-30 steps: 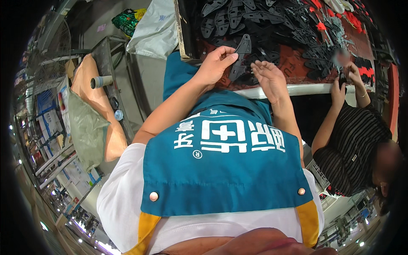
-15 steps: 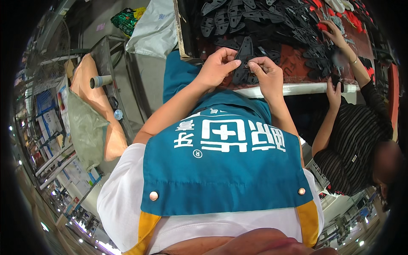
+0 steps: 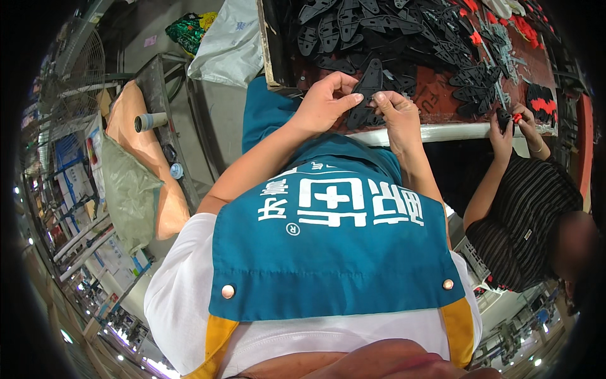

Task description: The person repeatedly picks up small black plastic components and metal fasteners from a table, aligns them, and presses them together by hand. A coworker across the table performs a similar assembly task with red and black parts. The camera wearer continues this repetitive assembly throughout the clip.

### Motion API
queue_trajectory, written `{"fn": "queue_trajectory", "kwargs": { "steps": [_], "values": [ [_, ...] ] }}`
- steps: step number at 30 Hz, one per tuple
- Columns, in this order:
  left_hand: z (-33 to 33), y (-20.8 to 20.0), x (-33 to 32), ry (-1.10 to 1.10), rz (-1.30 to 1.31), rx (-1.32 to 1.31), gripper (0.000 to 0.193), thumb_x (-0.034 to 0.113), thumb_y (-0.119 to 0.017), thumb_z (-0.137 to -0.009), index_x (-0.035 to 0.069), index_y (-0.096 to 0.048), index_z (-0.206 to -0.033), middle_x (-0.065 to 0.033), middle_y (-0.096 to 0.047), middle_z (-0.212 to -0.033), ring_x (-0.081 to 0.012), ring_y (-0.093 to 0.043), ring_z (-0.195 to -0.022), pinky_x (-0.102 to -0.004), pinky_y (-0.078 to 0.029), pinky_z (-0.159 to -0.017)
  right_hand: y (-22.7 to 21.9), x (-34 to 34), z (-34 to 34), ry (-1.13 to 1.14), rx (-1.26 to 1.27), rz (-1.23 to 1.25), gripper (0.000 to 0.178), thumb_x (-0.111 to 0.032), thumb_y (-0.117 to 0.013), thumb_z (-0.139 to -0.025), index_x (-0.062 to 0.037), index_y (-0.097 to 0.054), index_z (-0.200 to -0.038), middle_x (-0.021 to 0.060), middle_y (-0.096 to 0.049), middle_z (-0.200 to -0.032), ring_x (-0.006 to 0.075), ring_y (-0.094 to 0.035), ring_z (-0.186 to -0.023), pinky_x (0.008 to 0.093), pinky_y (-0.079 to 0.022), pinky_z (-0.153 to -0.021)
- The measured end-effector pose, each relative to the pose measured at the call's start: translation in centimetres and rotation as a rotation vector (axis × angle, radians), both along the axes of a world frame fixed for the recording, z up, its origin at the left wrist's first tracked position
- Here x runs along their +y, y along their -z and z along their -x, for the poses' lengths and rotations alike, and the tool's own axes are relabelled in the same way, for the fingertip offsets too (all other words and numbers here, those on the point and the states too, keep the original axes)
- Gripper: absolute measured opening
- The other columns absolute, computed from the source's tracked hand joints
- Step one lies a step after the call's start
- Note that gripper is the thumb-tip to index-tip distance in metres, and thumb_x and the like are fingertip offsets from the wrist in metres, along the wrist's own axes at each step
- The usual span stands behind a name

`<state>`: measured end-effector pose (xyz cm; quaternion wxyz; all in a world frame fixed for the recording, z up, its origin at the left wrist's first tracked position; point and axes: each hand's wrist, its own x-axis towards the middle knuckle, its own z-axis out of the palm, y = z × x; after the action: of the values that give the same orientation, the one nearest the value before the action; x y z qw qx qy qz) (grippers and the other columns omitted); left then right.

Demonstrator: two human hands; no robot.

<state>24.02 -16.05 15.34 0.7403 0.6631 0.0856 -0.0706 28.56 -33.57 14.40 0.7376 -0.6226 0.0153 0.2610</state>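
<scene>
A flat, tapered black plastic part (image 3: 371,77) with small holes points away from me at the near edge of the table. My left hand (image 3: 323,106) is closed on its left edge between thumb and fingertips. Close to the part's right side, my right hand (image 3: 400,117) has thumb and fingers pinched together. Whatever sits in that pinch is too small to make out. Under my hands lies another black part (image 3: 360,117), partly hidden. More such black parts (image 3: 334,28) are heaped just beyond.
The red-brown tabletop (image 3: 435,95) also carries grey pieces (image 3: 500,54) and red pieces (image 3: 527,28). At the right, a co-worker's hands (image 3: 502,136) hold a small black part with a red piece. A white sack (image 3: 227,47) and metal frame (image 3: 148,79) stand left.
The black part in my left hand has tilted slightly to the right; my right hand has shifted slightly. The co-worker's far hand has come back from the red pieces to their other hand.
</scene>
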Motion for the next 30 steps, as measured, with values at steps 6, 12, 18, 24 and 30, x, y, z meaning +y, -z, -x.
{"fn": "queue_trajectory", "kwargs": {
  "steps": [6,12,18,24,30],
  "values": [
    [0.2,-0.7,-0.8,0.004,-0.168,0.024,0.023,0.007,-0.063,-0.086,-0.001,-0.055,-0.106,-0.0029,-0.059,-0.091,-0.0081,-0.054,-0.083,-0.0232,-0.045,-0.078,0.5,0.5,0.9,0.019,-0.102,0.119,0.019,-0.017,-0.066,-0.088,0.0020,-0.066,-0.085,0.0009,-0.062,-0.074,0.0062,-0.051,-0.069,0.0214,-0.041,-0.065],
    [0.5,3.1,-1.1,0.055,-0.044,-0.013,0.038,0.011,-0.064,-0.087,-0.002,-0.049,-0.119,-0.0092,-0.059,-0.108,-0.0135,-0.056,-0.101,-0.0281,-0.045,-0.090,1.8,-1.9,-0.6,-0.030,-0.386,0.361,0.020,-0.020,-0.068,-0.085,-0.0006,-0.067,-0.085,0.0025,-0.064,-0.073,0.0077,-0.055,-0.069,0.0235,-0.044,-0.065],
    [-0.5,1.9,-0.3,-0.018,0.055,0.116,0.052,0.018,-0.063,-0.089,-0.002,-0.040,-0.132,-0.0177,-0.050,-0.129,-0.0211,-0.050,-0.118,-0.0324,-0.039,-0.100,3.4,-11.0,-8.4,0.196,-0.780,1.273,0.026,-0.025,-0.065,-0.085,-0.0027,-0.064,-0.099,0.0138,-0.063,-0.093,0.0321,-0.057,-0.090,0.0408,-0.046,-0.080],
    [-0.2,2.7,0.2,-0.055,0.053,0.124,0.039,0.014,-0.061,-0.090,0.000,-0.049,-0.124,-0.0126,-0.055,-0.121,-0.0171,-0.053,-0.110,-0.0296,-0.041,-0.096,1.5,-5.1,-6.4,-0.403,-1.169,0.933,0.034,-0.002,-0.064,-0.071,-0.0073,-0.060,-0.105,0.0081,-0.054,-0.109,0.0297,-0.052,-0.099,0.0391,-0.044,-0.084],
    [0.2,2.4,0.6,0.004,0.064,0.185,0.036,0.017,-0.062,-0.090,0.001,-0.052,-0.121,-0.0111,-0.057,-0.118,-0.0155,-0.054,-0.107,-0.0286,-0.043,-0.093,3.1,-3.7,-6.1,-0.289,-1.328,1.011,0.030,-0.003,-0.066,-0.071,-0.0070,-0.062,-0.101,0.0063,-0.055,-0.100,0.0278,-0.052,-0.092,0.0375,-0.047,-0.076]
  ]
}}
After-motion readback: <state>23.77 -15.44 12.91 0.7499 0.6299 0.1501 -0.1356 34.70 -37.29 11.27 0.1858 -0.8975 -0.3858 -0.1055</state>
